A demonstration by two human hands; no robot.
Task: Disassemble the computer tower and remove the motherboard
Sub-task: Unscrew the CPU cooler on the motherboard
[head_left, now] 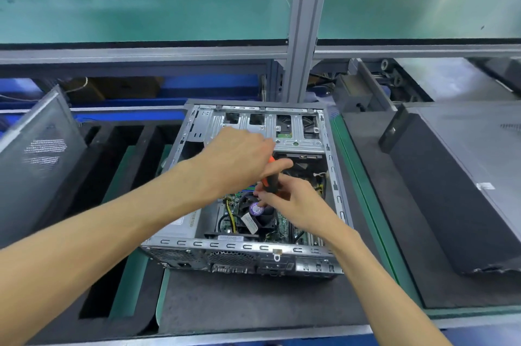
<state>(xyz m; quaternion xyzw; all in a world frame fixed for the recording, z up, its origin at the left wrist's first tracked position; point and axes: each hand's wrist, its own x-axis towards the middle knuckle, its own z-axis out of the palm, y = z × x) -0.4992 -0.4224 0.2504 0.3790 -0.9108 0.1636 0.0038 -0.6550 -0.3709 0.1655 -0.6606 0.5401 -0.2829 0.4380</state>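
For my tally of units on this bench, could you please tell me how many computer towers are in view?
2: the open computer tower lying at centre under both hands, and a closed dark tower lying on the right. Others may sit outside the picture.

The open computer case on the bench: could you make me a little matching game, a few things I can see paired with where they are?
Things:
1. Screwdriver
2. Fan
3. Side panel
4. Closed computer tower

Places:
A. Lying on the bench at the right
B. Held in both hands over the open case
C. Inside the case, under the right hand
D. Leaning upright at the left

Pairs: 1-B, 2-C, 3-D, 4-A
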